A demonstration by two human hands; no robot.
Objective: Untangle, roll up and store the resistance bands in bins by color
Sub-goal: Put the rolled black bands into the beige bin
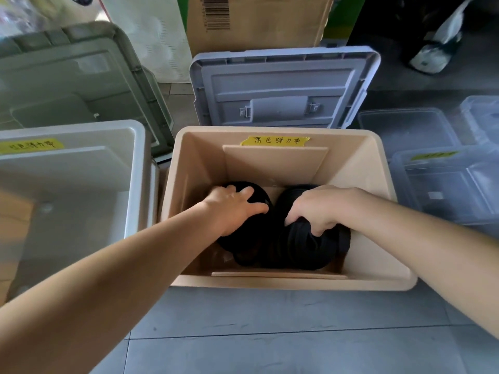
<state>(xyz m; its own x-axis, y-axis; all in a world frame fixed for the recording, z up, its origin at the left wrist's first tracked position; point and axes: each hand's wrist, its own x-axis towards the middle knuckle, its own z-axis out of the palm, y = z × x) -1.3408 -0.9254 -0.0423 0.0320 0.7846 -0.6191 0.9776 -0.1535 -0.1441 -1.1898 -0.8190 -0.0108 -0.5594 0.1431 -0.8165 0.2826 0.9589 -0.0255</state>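
Black bands (pixel 270 252): lying at the bottom of the tan bin (pixel 359 171), dark folds bunched together; how many there are I cannot tell.
Left roll (pixel 240 245): a round black coil against the bin's left inner wall, touching the right bundle.
Right bundle (pixel 305 247): looser black loops, filling the right half of the bin floor.
Left hand (pixel 235 209): palm down on top of the left roll, fingers straight and spread, pressing rather than gripping.
Right hand (pixel 316 209): reaching in over the right rim, with fingers curled down around a clump of the right bundle and gripping it.
Tan bin: open, standing on the grey tile floor (pixel 270 333), both forearms reaching into it from the near side.
Label (pixel 275 140): yellow strip with handwritten black characters, stuck on the bin's far rim.
Grey lid (pixel 283 87): standing tilted just behind the tan bin, underside facing the camera.
White bin (pixel 81 168): just left of the tan bin, carrying its own yellow strip (pixel 31 145) on the far rim.
Green lid (pixel 67 76): leaning behind the white bin.
Clear bins (pixel 445 184): to the right of the tan bin, blurred.
Carton (pixel 256 20): brown cardboard with a barcode, beyond the grey lid.
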